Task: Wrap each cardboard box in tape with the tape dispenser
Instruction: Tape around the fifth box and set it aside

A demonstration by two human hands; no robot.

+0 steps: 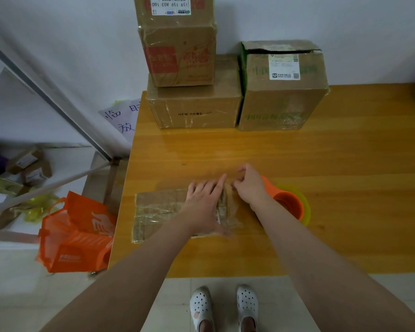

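Head view: a flat, tape-covered cardboard box (158, 209) lies on the worktop (321, 159) near its front edge. The left hand (201, 202) presses on it with straight fingers. The right hand (248, 185) has its fingers curled at the box's right end; whether it grips anything cannot be determined. The orange tape dispenser (290, 202) lies just beside the right wrist.

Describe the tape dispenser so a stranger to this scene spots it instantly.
On the wooden table, find the flat cardboard box near the front edge. Just right of it lies the tape dispenser, the only orange and lime plastic thing there.
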